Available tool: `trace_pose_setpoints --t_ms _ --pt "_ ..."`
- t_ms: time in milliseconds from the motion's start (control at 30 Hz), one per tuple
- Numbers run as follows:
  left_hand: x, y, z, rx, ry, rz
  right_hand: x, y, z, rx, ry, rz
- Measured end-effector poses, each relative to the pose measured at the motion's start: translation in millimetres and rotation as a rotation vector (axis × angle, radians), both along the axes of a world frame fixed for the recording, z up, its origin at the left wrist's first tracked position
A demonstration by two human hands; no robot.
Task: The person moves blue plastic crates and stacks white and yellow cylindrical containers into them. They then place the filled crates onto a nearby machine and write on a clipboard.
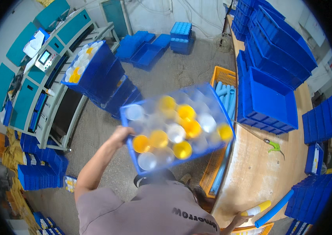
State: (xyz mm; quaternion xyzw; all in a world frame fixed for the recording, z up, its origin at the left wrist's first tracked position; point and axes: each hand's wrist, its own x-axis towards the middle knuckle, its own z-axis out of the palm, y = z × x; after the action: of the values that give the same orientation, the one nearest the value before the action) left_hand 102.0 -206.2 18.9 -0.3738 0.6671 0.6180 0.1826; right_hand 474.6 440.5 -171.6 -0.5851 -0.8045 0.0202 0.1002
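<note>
My left hand point(122, 136) is closed on the left rim of a blue plastic crate point(134, 156), held tilted in front of my body. Upright white, clear and yellow cups or tubes point(183, 150) fill it, their round open ends facing up; motion blurs them. Down at the lower right, my right hand point(237, 220) has its fingers around one end of a yellow-and-white tube point(258, 208) above the wooden table. Beside that tube lies a longer blue tube point(274, 208). Part of my right hand is cut off by the shirt and lower edge.
Stacked blue crates point(107, 84) stand at left by a teal-and-white machine point(36, 94). The wooden table point(268, 164) carries more blue crates point(271, 94) and a green air gun point(274, 146). A yellow basket point(222, 72) of blue tubes stands along its left edge. Blue trays point(146, 55) lie farther back.
</note>
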Motion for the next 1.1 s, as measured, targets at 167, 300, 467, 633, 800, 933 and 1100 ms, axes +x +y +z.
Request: trace_pose_setpoints --t_ms 167,300,467,633,800,933,1100 --pt "-38.2 -200.2 32.2 0.079 0.352 0.477 -58.8 -61.1 12.3 -0.040 0.106 -0.093" --pt "-116.2 -386.8 67.2 0.108 0.408 0.601 -104.4 -98.5 32.7 0.049 0.340 -0.067" --pt "-180.3 -579.5 84.5 0.068 0.413 0.555 -151.5 -122.8 50.6 0.201 0.394 0.068" --pt "-187.5 -630.2 23.4 0.188 0.677 0.677 -179.0 -159.1 64.7 0.066 0.605 0.052" --pt "-171.0 -506.9 -152.1 -0.213 0.373 0.472 -193.8 -205.8 90.4 0.183 0.490 0.045" --pt "-116.1 -347.2 -269.3 -0.214 -0.173 -0.014 -184.6 -224.9 101.6 0.035 0.442 -0.033" --pt "-191.1 17.7 -251.0 -0.473 0.818 -1.104 -177.4 -171.6 86.1 -0.034 0.502 -0.097"
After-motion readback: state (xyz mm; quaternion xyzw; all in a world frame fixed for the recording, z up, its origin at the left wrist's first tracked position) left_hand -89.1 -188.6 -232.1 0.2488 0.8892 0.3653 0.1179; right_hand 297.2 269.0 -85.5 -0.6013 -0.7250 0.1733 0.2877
